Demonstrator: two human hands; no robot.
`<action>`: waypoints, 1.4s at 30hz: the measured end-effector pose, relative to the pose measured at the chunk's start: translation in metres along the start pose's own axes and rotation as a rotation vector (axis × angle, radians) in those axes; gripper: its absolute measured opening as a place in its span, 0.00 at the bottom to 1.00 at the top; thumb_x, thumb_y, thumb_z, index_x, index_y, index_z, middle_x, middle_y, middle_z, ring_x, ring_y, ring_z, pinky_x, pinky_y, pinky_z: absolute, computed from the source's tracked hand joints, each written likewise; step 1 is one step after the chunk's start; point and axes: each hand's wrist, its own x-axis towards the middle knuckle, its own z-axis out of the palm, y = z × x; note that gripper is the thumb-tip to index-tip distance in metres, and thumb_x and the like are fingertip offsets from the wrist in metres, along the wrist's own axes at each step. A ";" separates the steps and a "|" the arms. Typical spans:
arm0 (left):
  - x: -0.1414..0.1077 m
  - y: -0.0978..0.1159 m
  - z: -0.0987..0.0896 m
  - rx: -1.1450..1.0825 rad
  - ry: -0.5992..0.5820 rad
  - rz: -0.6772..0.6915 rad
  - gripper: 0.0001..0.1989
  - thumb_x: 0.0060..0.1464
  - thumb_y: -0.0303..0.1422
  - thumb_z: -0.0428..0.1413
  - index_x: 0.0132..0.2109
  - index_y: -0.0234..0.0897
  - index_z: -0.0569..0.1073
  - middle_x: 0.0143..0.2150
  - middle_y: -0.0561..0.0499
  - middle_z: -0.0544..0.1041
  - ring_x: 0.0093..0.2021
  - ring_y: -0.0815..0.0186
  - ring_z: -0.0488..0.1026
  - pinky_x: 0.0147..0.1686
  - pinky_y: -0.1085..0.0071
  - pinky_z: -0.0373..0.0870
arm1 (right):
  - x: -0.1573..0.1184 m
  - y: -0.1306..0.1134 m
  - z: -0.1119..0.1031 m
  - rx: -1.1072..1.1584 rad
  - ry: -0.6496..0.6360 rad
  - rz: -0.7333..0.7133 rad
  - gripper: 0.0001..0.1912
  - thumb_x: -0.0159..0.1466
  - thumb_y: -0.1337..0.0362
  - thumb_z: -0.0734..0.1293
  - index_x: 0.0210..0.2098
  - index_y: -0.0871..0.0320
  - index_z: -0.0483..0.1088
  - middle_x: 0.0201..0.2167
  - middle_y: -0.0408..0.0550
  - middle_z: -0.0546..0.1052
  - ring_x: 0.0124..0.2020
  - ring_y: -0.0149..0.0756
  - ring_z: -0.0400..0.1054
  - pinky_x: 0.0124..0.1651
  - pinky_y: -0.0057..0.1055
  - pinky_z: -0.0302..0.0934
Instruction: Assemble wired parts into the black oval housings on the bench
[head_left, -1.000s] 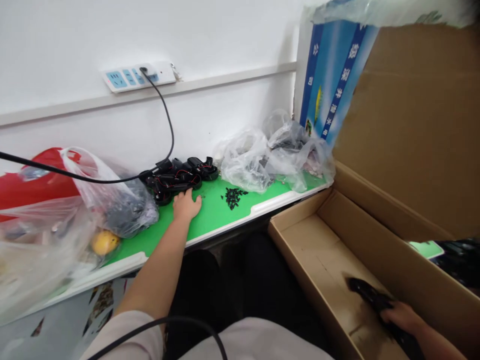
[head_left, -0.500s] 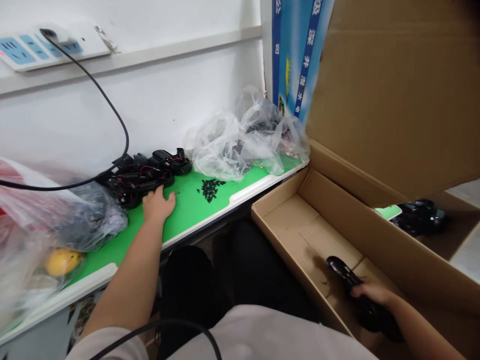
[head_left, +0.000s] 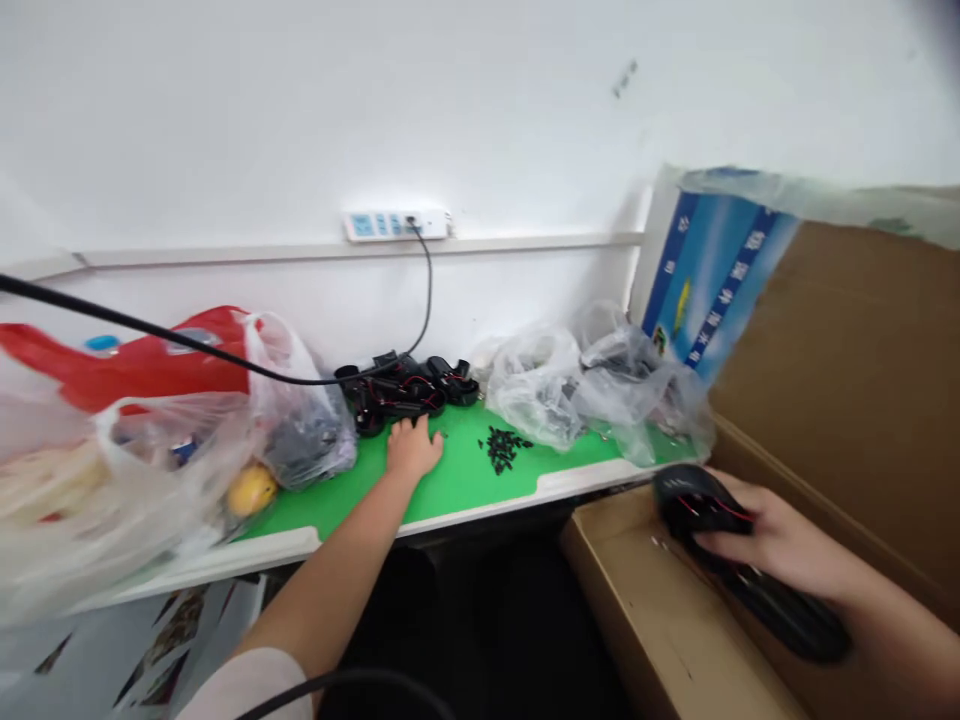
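Note:
My right hand [head_left: 787, 545] is wrapped around a long black plastic device [head_left: 799, 610] with a rounded head and a red wire, above the cardboard box [head_left: 660, 600]. Its exact kind I cannot make out. My left hand [head_left: 415, 450] lies on the green work surface [head_left: 457, 480], fingers apart and holding nothing. Its fingertips are at the front edge of a pile of similar black housings with red wires [head_left: 397, 390]; whether they touch is unclear. To the right of that hand lies a small heap of little black parts [head_left: 504, 448].
Clear plastic bags [head_left: 540, 385] stand against the wall on the right. More bags, a red bag [head_left: 150, 370] and a yellow ball-like thing [head_left: 252, 491] fill the left. A black cable [head_left: 429, 290] runs from a power strip [head_left: 397, 225] across the view.
My right hand has lifted the black device from inside the box to above its far end. The view has swung left and up. My left hand stays beside the pile.

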 end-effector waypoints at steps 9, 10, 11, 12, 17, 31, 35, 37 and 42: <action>-0.010 -0.013 0.000 -0.160 0.008 -0.048 0.29 0.53 0.44 0.49 0.60 0.38 0.63 0.55 0.37 0.64 0.58 0.50 0.57 0.55 0.58 0.55 | 0.240 -0.226 0.108 -0.502 -0.091 -0.691 0.14 0.54 0.63 0.66 0.38 0.63 0.75 0.38 0.50 0.65 0.34 0.29 0.61 0.45 0.25 0.61; -0.009 -0.014 0.000 -0.169 0.004 -0.052 0.29 0.53 0.44 0.49 0.60 0.39 0.63 0.55 0.37 0.64 0.58 0.50 0.57 0.55 0.58 0.56 | 0.259 -0.238 0.125 -0.541 -0.114 -0.663 0.15 0.54 0.64 0.65 0.40 0.63 0.74 0.40 0.51 0.65 0.35 0.29 0.61 0.46 0.26 0.60; -0.008 -0.015 0.001 -0.175 0.001 -0.055 0.29 0.53 0.44 0.49 0.60 0.39 0.63 0.55 0.37 0.64 0.58 0.49 0.58 0.54 0.57 0.56 | 0.277 -0.247 0.141 -0.569 -0.144 -0.623 0.16 0.54 0.65 0.65 0.41 0.63 0.74 0.42 0.52 0.65 0.35 0.29 0.61 0.47 0.26 0.60; -0.007 -0.016 0.002 -0.180 -0.001 -0.059 0.29 0.53 0.44 0.49 0.60 0.40 0.63 0.55 0.37 0.64 0.57 0.49 0.58 0.54 0.56 0.56 | 0.292 -0.251 0.156 -0.582 -0.159 -0.596 0.16 0.54 0.67 0.65 0.41 0.64 0.74 0.42 0.53 0.65 0.36 0.29 0.62 0.47 0.27 0.60; 0.002 -0.018 0.011 -0.199 0.002 -0.069 0.28 0.52 0.44 0.49 0.59 0.41 0.64 0.54 0.36 0.64 0.56 0.48 0.59 0.52 0.54 0.56 | 0.339 -0.237 0.204 -0.578 -0.209 -0.512 0.23 0.50 0.72 0.66 0.47 0.66 0.72 0.51 0.57 0.61 0.43 0.33 0.64 0.52 0.27 0.60; 0.007 -0.016 0.010 -0.178 0.009 -0.082 0.28 0.51 0.45 0.49 0.58 0.42 0.64 0.54 0.36 0.65 0.56 0.48 0.61 0.51 0.54 0.57 | 0.178 -0.176 0.139 -0.095 0.207 -0.796 0.14 0.62 0.60 0.63 0.43 0.59 0.72 0.52 0.54 0.65 0.53 0.38 0.63 0.58 0.38 0.60; 0.008 -0.014 0.002 -0.143 0.014 -0.071 0.28 0.51 0.45 0.48 0.58 0.41 0.65 0.53 0.36 0.67 0.55 0.47 0.62 0.51 0.54 0.58 | 0.047 -0.119 0.158 -0.099 -0.137 -0.571 0.11 0.65 0.62 0.58 0.39 0.56 0.71 0.33 0.49 0.72 0.36 0.31 0.68 0.42 0.29 0.66; 0.009 -0.013 -0.003 -0.118 0.004 -0.057 0.28 0.52 0.45 0.47 0.58 0.40 0.65 0.52 0.35 0.67 0.54 0.47 0.62 0.50 0.54 0.58 | -0.017 -0.083 0.182 -0.081 -0.184 -0.406 0.13 0.64 0.60 0.59 0.42 0.53 0.72 0.35 0.49 0.73 0.37 0.33 0.70 0.41 0.29 0.68; 0.012 -0.008 -0.007 -0.043 -0.072 0.005 0.31 0.56 0.47 0.42 0.63 0.38 0.60 0.54 0.32 0.64 0.56 0.42 0.61 0.49 0.51 0.58 | -0.172 0.001 0.236 0.039 -0.068 -0.001 0.11 0.58 0.54 0.63 0.37 0.47 0.75 0.40 0.48 0.74 0.41 0.41 0.72 0.44 0.34 0.72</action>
